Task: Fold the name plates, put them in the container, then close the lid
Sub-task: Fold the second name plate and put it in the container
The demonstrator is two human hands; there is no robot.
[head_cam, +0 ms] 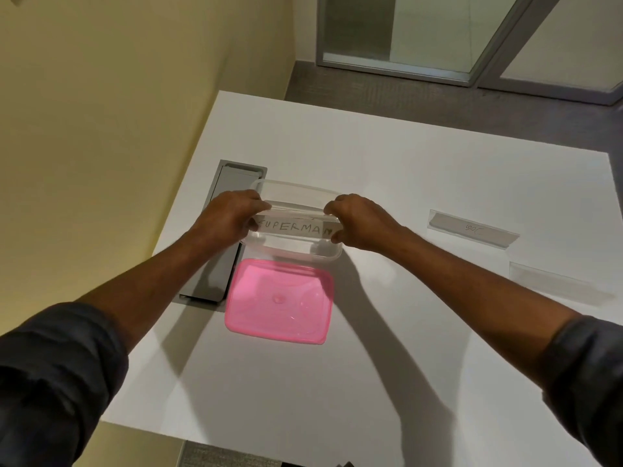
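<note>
A clear plastic container (296,190) stands on the white table, its top uncovered. Over its mouth I hold a clear name plate (293,227) with a paper strip reading SUPERMAN. My left hand (232,215) grips its left end and my right hand (357,220) grips its right end. The pink lid (279,301) lies flat on the table just in front of the container. Two more name plates lie to the right: one with a grey insert (472,229) and a clear one (553,281) nearer to me.
A grey cable hatch (220,237) is set into the white table (404,365) left of the container, partly under my left hand. A yellow wall runs along the table's left side. Beyond the far edge are grey floor and a glass partition (404,32).
</note>
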